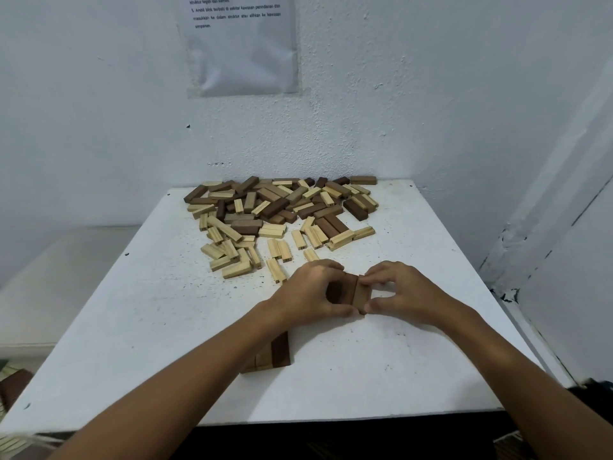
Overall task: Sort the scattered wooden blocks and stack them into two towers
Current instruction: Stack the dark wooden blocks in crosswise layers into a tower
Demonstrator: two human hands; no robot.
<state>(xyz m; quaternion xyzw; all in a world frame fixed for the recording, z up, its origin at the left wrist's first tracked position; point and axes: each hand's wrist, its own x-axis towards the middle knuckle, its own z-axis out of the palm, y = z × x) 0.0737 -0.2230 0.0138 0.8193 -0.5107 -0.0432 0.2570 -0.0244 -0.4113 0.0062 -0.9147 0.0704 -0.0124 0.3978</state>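
Both of my hands are on one small group of dark blocks (351,292) near the middle of the white table (139,293). My left hand (306,293) grips the group from its 9 o'clock side, thumb at the near end and fingers curled over the far end. My right hand (403,292) pinches it from the 3 o'clock side, thumb tip at the near corner and fingertips on the far corner. I count two or three blocks side by side; the left fingers hide the exact number.

The relation that governs the next move is the long axis. The blocks run roughly 12 to 6, tilted slightly toward 1, and both hands close across their ends. Neither hand is nearer; they meet on the group.

A flat row of dark blocks (270,353) lies at 7 o'clock from the held group, near and apart from it, partly under my left forearm. Its long axis also runs about 12 to 6. I judge it to be the first layer of a dark tower.

The unsorted pile (282,210) of dark and pale blocks lies at 12 o'clock, well apart, against the wall.

I judge that setting the group crosswise on the row would need a quarter turn.
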